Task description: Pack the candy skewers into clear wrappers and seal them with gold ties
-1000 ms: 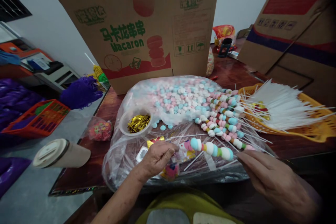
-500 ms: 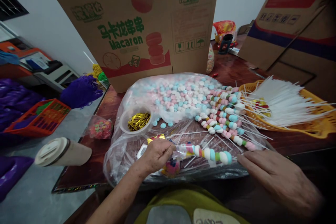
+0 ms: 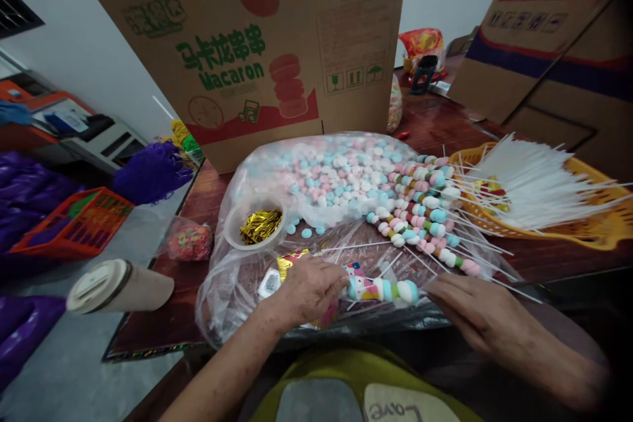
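Note:
A skewer of pink, white, blue and green marshmallows (image 3: 406,292) lies level between my hands, low over the plastic sheet. My left hand (image 3: 316,287) is closed, pinching a clear printed wrapper (image 3: 364,287) that sits around the skewer's left part. At the skewer's right end, the fingers of my right hand (image 3: 487,310) are pressed together on its stick, which they mostly hide. Just behind, finished-looking marshmallow skewers (image 3: 420,217) lie in a pile with their sticks pointing right. Under and beside my left hand are a gold packet (image 3: 291,264) and a small white object (image 3: 269,283).
A big clear bag of loose marshmallows (image 3: 341,178) lies behind, beside a bowl of gold twist ties (image 3: 261,227). White sticks (image 3: 534,191) fill a yellow basket (image 3: 588,234) at right. A cup (image 3: 121,285) stands near the left table edge; a carton (image 3: 247,46) rises behind.
The skewer and my right hand have moved left, while my left hand has shifted right. The wrapper now covers more of the marshmallows.

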{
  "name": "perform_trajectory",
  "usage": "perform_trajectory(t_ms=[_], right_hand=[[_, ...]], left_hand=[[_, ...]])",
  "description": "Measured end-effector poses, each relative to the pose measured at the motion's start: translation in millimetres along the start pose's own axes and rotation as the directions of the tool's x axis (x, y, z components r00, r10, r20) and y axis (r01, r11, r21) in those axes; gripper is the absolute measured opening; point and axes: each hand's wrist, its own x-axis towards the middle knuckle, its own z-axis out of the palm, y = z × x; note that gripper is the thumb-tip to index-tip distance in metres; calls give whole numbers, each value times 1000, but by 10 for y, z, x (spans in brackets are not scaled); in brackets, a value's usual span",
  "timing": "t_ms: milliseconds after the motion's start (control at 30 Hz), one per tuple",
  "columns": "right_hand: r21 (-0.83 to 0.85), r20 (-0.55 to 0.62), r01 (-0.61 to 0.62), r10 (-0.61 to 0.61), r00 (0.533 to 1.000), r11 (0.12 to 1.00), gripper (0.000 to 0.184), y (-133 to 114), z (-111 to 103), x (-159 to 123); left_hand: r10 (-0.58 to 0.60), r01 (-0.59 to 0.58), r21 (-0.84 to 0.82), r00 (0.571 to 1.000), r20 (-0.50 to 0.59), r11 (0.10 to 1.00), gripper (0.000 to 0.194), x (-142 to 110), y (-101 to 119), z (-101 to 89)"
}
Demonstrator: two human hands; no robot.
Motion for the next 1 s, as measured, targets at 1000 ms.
perform_trajectory(t_ms=[1000], right_hand=[[30, 200, 221, -222, 954, 975, 23, -80, 106, 425]], left_hand=[[16, 626, -671, 726, 687, 396, 30, 357, 240, 170]])
